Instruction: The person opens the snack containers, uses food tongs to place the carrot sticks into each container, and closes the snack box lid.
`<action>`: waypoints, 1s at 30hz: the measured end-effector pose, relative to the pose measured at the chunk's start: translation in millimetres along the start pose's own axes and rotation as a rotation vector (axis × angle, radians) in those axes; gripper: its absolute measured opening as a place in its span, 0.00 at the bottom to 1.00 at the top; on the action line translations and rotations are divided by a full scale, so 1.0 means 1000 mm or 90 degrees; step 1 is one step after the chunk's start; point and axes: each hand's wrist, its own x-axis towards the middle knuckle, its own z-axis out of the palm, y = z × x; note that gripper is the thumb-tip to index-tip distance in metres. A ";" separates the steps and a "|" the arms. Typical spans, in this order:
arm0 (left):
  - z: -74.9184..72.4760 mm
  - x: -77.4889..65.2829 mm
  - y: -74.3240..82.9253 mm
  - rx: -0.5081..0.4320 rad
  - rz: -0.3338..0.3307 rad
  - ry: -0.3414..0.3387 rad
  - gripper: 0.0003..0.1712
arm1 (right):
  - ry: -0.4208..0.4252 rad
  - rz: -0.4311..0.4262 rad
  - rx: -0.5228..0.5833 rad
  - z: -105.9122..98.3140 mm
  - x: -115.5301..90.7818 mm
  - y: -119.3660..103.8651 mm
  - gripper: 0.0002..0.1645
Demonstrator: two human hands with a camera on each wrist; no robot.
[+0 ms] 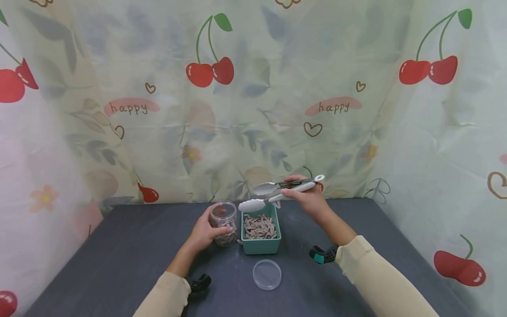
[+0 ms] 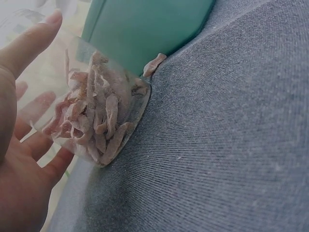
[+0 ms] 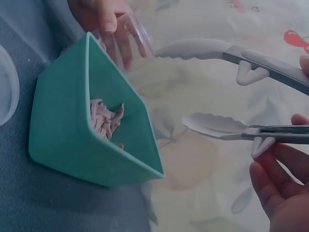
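Observation:
My left hand [image 1: 206, 231] is wrapped around a clear jar [image 1: 224, 215], which stands without its lid on the table. Pale brownish, dusty-looking dried strips [image 2: 96, 111] fill the lower part of the jar. In my right hand [image 1: 306, 198] I grip white and grey tongs [image 1: 283, 193], their two scalloped tips spread apart with nothing between them. The tips hang above a teal box [image 1: 261, 246], close to the jar's mouth. More of the same strips [image 1: 260, 226] lie inside the box. One loose strip [image 2: 154, 65] rests on the table between jar and box.
A round clear lid [image 1: 267, 274] lies on the dark grey table [image 1: 158, 246] in front of the box. Behind the table hangs a printed curtain [image 1: 253, 110] with cherries and leaves, and it continues along both sides. Each wrist wears a black strap.

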 end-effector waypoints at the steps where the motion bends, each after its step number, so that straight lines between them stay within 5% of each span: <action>1: 0.000 0.000 0.000 0.000 -0.001 0.000 0.45 | -0.004 0.007 -0.006 -0.001 0.000 0.001 0.23; 18: -0.001 0.001 0.002 0.007 -0.006 0.000 0.45 | -0.093 0.086 -0.077 -0.012 -0.008 0.018 0.24; 30: 0.000 -0.003 0.004 0.026 -0.011 0.012 0.45 | -0.175 0.085 -0.108 -0.013 -0.010 0.021 0.28</action>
